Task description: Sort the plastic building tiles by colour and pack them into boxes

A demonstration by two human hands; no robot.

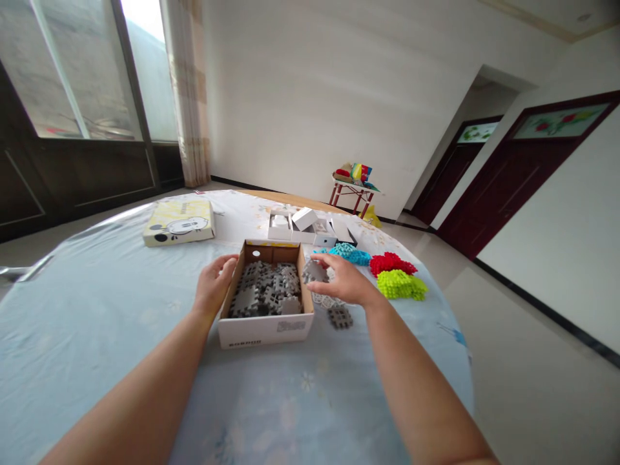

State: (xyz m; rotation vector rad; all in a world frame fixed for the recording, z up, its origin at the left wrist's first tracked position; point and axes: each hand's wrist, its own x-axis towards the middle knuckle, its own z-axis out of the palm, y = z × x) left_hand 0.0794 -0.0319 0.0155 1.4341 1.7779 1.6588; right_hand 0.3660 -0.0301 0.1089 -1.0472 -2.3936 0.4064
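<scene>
A white cardboard box (264,329) lies open on the table, filled with several grey interlocking plastic pieces (268,290). My left hand (213,284) rests against the box's left wall, fingers curled over its rim. My right hand (339,278) hovers just right of the box, fingers closed on a grey piece (314,271). Under that hand lie pale pieces, and one more grey piece (340,316) sits on the cloth nearby.
Heaps of teal (351,253), red (390,263) and lime-green pieces (402,285) lie to the right. A yellow box (179,221) and small white boxes (303,226) stand further back on the round, light-blue-clothed table (97,323). A small red-legged table (353,187) stands by the far wall.
</scene>
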